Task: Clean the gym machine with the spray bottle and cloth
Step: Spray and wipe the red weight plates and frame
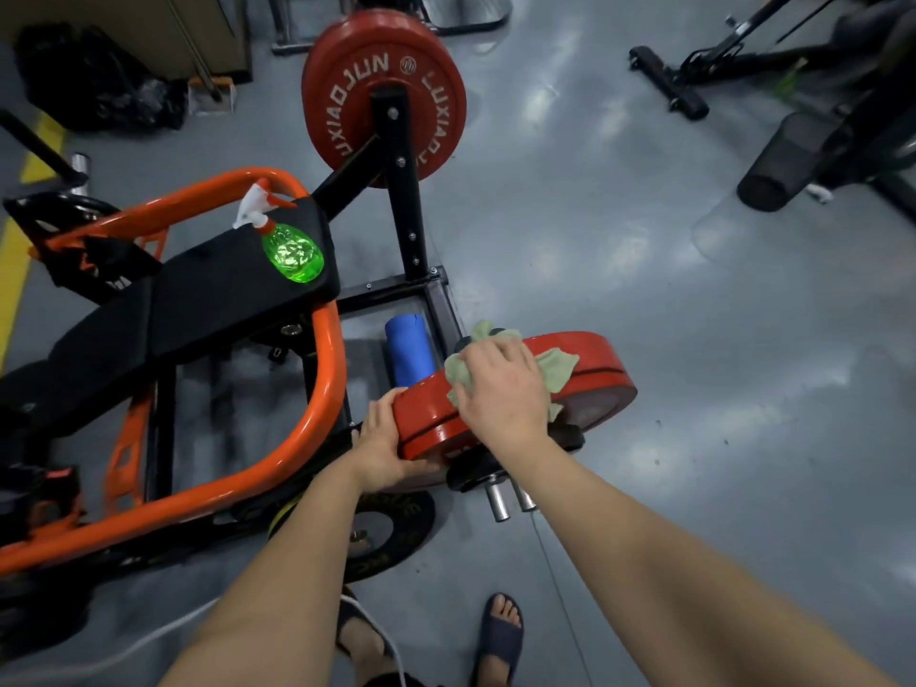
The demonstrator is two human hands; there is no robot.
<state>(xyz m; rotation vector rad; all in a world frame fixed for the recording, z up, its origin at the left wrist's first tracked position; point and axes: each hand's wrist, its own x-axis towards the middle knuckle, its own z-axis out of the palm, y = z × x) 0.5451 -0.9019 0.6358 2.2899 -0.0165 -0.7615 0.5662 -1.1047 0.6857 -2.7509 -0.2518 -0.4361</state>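
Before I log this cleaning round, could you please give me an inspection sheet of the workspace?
Surface: grey gym floor, glossy.
Job's things: green spray bottle upright on the black seat pad; cloth on the near red weight plate.
Clutter: blue roll inside the frame; black mesh bin tipped over.
Hands: left hand steadies the plate's edge; right hand presses the cloth.
Cables: white cord by the feet.
Surroundings: another black machine.
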